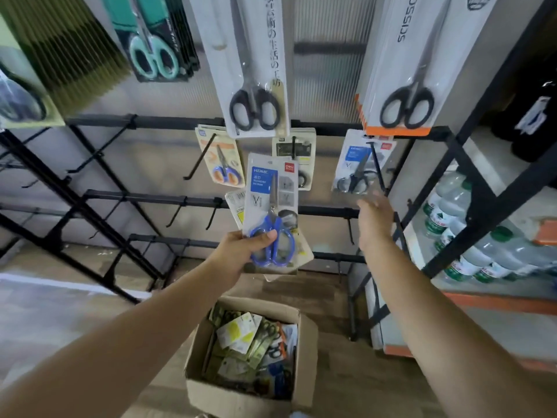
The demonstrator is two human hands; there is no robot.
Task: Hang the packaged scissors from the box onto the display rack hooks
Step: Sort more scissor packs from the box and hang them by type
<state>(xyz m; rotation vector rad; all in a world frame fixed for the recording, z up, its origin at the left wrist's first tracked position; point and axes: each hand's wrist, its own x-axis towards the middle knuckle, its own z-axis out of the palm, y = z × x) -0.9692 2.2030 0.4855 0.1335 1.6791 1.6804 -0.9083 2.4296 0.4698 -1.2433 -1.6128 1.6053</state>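
Note:
My left hand (241, 251) grips a small stack of packaged scissors, the front one a blue-handled pack (272, 212), held upright before the black display rack (168, 200). My right hand (375, 218) is raised with its fingers spread and holds nothing, just below a dark-handled scissors pack (358, 164) hanging on a hook at the right. Another pack with orange-and-blue scissors (224, 159) hangs on a hook to the left. The open cardboard box (241, 396) stands on the floor below, with several more packs (256, 342) inside.
Large scissors packs (256, 70) hang across the top row. Several bare hooks (196, 164) stick out from the rack's lower bars. A shelf unit (482, 191) at the right holds water bottles (458, 224). The floor is wood.

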